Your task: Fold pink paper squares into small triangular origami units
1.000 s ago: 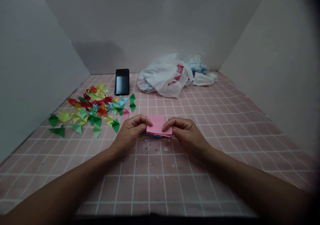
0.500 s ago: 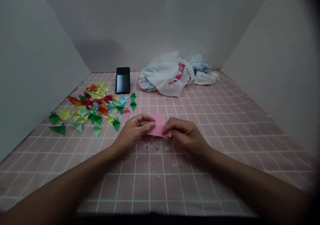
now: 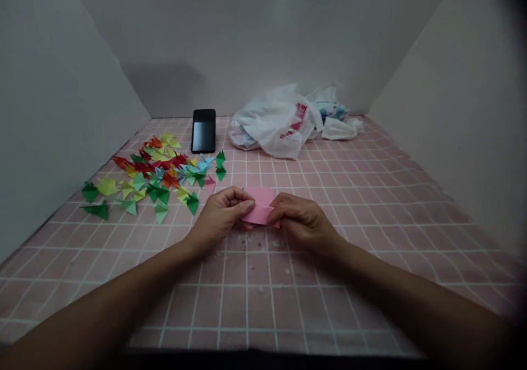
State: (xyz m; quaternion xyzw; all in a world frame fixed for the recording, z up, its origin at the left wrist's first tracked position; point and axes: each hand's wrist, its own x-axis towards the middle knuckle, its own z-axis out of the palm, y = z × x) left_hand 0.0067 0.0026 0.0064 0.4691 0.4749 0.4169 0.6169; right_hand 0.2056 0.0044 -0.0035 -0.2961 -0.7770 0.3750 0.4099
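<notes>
Moved since a second ago: left hand now has its thumb up over the pink paper, and the coloured paper edges poking out underneath are pretty much hidden
Left fingers: pinching the sheet's left side, thumb pressed on top
Right hand: fingertips bunched up, pinching the near right corner
Pink paper: between both hands, mid-table, far edge sticking out past the fingers
Folded paper pieces: loose heap on the left, crowding toward the left wall
Black phone: just past the heap, well short of the hands
Plastic bag: crumpled near the back wall
Elbow room: tons on the right, broad checked tablecloth from the right hand out to the right wall
</notes>
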